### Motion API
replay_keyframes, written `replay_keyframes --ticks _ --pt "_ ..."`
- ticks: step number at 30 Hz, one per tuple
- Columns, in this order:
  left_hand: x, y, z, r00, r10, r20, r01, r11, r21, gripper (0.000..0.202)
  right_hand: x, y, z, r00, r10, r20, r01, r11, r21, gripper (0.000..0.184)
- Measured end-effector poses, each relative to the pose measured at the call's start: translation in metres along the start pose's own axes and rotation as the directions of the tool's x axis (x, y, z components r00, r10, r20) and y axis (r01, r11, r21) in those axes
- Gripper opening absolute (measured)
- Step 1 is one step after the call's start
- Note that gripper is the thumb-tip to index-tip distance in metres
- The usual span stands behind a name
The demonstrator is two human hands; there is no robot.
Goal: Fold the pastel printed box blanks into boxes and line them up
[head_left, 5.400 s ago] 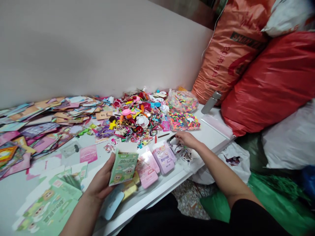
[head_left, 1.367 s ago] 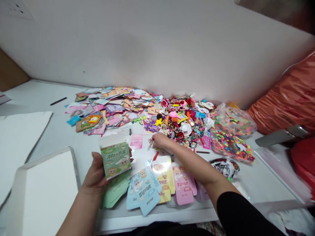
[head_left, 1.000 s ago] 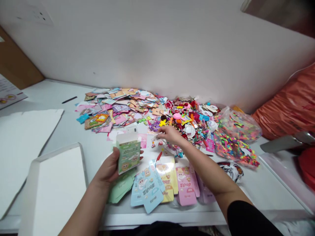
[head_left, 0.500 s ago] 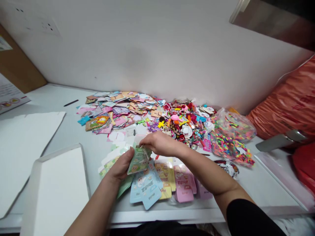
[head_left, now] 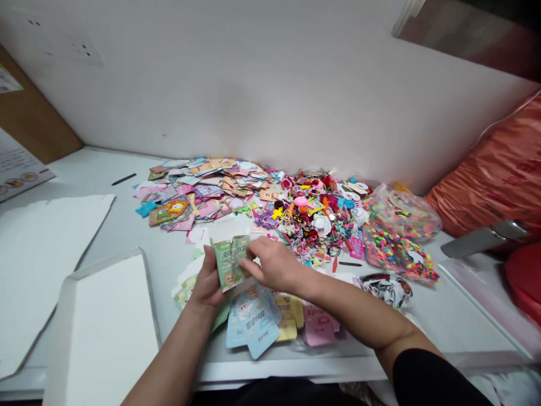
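My left hand [head_left: 206, 285] grips a green printed card box [head_left: 229, 262] upright, just above the table. My right hand [head_left: 273, 265] has its fingertips against the box's right edge. A small charm-like bit [head_left: 231, 243] shows at the box's upper part, too small to name. Below my hands lie flattened blue card boxes [head_left: 252, 325], partly covering yellow [head_left: 291, 321] and pink [head_left: 316, 326] ones. Behind my hands spreads a heap of small colourful trinkets [head_left: 315, 211].
To the left of the trinkets lies a pile of printed paper cards [head_left: 198, 192]. Bags of neon beads [head_left: 399, 237] sit to the right. A white tray [head_left: 101, 332] and a white board [head_left: 42, 254] lie at left. Orange [head_left: 494, 175] and red [head_left: 526, 276] sacks crowd the right side.
My right hand has moved from the trinket heap to the green box. My left hand has brought the box closer to the table's middle, and the view has shifted slightly.
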State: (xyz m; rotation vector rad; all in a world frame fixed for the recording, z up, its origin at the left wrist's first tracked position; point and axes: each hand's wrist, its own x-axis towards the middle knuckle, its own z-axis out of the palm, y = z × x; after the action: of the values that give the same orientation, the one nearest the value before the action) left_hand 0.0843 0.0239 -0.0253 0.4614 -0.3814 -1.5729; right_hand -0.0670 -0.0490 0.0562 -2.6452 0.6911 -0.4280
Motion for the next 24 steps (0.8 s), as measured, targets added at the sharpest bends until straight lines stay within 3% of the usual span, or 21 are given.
replay_keyframes --ticks 2,4,9,13,15,18,21,24 --pt "0.001 -0.005 -0.003 0.997 0.049 -0.054 -0.047 0.998 0.046 0.052 -0.008 -0.005 0.011 0.999 0.044 0.019 -0.044 0.999 0.025 0.013" --pt "0.002 -0.009 -0.003 0.986 0.098 -0.135 -0.087 0.992 0.087 0.048 -0.015 -0.010 0.021 0.995 0.095 -0.034 -0.092 0.991 0.096 0.015" --pt "0.006 -0.023 0.009 0.921 0.272 -0.279 -0.234 0.959 0.160 0.048 -0.021 -0.018 0.046 0.949 0.264 -0.173 -0.175 0.895 0.410 0.019" --pt "0.003 -0.028 0.015 0.886 0.358 -0.296 -0.296 0.926 0.234 0.051 -0.022 -0.011 0.054 0.943 0.220 -0.248 -0.095 0.896 0.433 0.017" --pt "-0.002 -0.025 0.014 0.906 0.343 -0.249 -0.280 0.926 0.254 0.053 -0.023 -0.002 0.040 0.947 0.128 -0.295 -0.020 0.938 0.346 0.017" --pt "-0.010 -0.019 0.011 0.968 0.205 -0.144 -0.159 0.946 0.282 0.058 -0.021 0.015 0.002 0.953 -0.067 -0.295 0.127 0.973 0.192 0.021" --pt "-0.013 -0.018 0.011 0.996 0.062 -0.061 -0.040 0.950 0.309 0.063 -0.016 0.026 -0.034 0.961 -0.235 -0.143 0.251 0.962 0.105 0.017" --pt "-0.011 -0.024 0.010 0.999 0.010 -0.031 0.001 0.950 0.313 0.059 -0.012 0.024 -0.049 0.948 -0.313 0.060 0.313 0.950 0.015 0.013"
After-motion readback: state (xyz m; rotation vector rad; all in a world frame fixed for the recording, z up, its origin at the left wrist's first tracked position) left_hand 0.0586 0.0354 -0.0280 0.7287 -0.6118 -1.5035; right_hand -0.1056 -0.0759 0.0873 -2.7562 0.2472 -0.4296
